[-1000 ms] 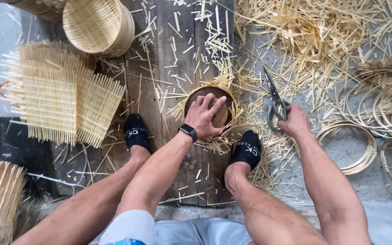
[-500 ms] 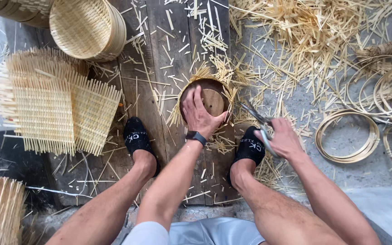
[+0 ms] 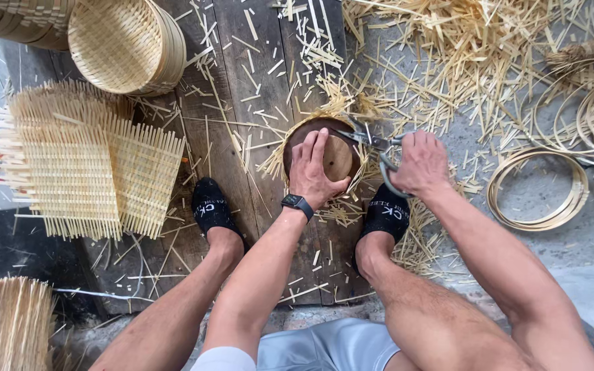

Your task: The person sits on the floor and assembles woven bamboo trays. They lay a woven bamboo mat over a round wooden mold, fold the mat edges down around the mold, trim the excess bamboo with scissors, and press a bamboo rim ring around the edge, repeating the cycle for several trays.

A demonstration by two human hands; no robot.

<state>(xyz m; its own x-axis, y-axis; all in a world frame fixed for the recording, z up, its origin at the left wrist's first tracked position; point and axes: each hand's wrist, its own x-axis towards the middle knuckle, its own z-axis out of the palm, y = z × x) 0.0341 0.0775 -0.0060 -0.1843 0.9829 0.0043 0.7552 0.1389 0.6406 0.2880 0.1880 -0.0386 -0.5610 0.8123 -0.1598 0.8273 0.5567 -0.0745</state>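
My left hand (image 3: 314, 170) presses flat on a round wooden disc (image 3: 338, 156) that lies on a woven bamboo mat with frayed strip ends sticking out around it. My right hand (image 3: 419, 163) grips grey metal scissors (image 3: 372, 145), their blades pointing left at the disc's right edge. Both sit on a dark wooden board (image 3: 256, 82) between my feet in black slippers (image 3: 213, 207).
Flat woven bamboo mats (image 3: 77, 165) are stacked at left. Round woven baskets (image 3: 125, 45) stand at top left. Bamboo hoops (image 3: 537, 189) lie at right. Cut bamboo strips (image 3: 462, 48) litter the ground. A bundle of strips (image 3: 5, 323) sits at bottom left.
My right hand has brought the scissors from the right side in to the disc's edge. My left hand has stayed pressed on the disc.
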